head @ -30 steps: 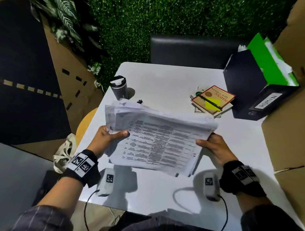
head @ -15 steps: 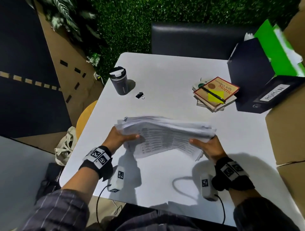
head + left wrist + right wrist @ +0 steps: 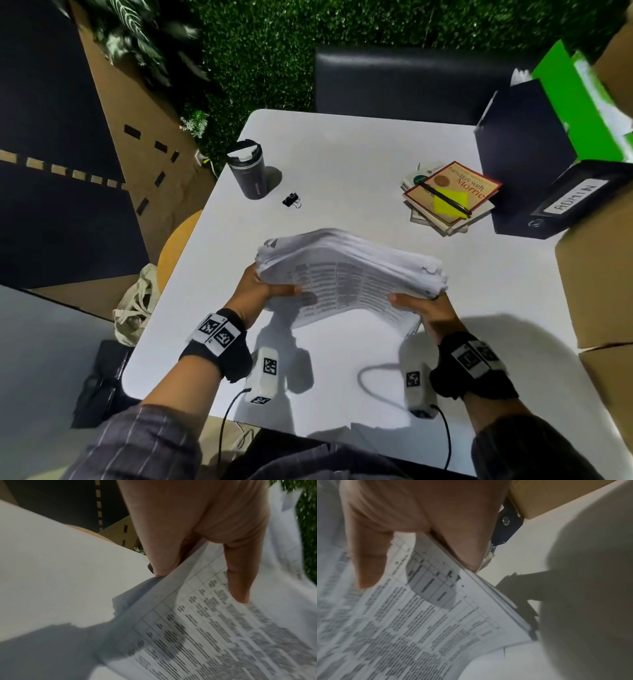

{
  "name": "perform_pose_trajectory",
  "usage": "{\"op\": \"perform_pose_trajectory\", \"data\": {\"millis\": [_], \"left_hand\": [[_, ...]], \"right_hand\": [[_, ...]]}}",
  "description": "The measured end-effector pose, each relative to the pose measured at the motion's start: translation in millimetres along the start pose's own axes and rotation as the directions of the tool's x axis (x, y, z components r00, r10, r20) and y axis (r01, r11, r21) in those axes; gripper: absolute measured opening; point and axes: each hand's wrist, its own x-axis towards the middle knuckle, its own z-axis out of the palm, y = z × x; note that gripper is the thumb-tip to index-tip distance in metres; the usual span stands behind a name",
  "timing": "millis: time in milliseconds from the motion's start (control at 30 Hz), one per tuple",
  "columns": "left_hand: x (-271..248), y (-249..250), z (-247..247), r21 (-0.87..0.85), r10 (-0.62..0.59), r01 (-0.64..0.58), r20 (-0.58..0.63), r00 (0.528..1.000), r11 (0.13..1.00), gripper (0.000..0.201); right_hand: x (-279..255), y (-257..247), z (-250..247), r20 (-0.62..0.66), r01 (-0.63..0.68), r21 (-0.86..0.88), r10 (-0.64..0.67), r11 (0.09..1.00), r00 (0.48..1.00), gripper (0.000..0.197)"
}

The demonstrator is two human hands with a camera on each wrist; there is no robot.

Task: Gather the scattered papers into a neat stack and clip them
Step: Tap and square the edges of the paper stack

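Both hands grip the papers (image 3: 349, 274) over the near half of the white bench (image 3: 342, 154). The left hand (image 3: 255, 291) holds the left edge, thumb laid across the printed top sheet and fingers curled beneath; the right hand (image 3: 423, 310) holds the right edge the same way. The stack arches upward in the middle, its far edges roughly squared but blurred, and I can't tell if its near edge touches the bench. A small black binder clip (image 3: 292, 200) lies on the bench beyond the papers, just beside a dark tumbler (image 3: 248, 169). Further right, well apart from the stack, some books (image 3: 448, 193) sit with a pen and yellow note on top, next to a dark binder (image 3: 534, 171) and green folder (image 3: 579, 102)
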Motion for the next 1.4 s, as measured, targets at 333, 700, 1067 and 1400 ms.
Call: {"op": "perform_pose_trajectory", "data": {"millis": [333, 700, 1067, 1400], "left_hand": [[-1, 9, -7, -0.058, 0.095, -0.095, -0.006, 0.995, 0.994, 0.085], [9, 30, 15, -0.114, 0.12, -0.151, -0.238, 0.964, 0.982, 0.018], [2, 5, -5, -0.058, 0.105, -0.104, 0.001, 0.995, 0.993, 0.083], [-2, 19, -5, -0.073, 0.122, -0.121, 0.001, 0.993, 0.99, 0.063]], "right_hand": [[-5, -22, -15, 0.052, 0.104, -0.099, -0.099, 0.99, 0.994, 0.039], [-13, -37, -3, 0.041, 0.214, -0.09, -0.211, 0.973, 0.977, 0.043], [-9, -14, -5, -0.042, 0.01, -0.116, -0.015, 0.993, 0.999, 0.078], [-18, -36, -1, -0.064, 0.148, -0.084, -0.153, 0.986, 0.986, 0.051]]}}
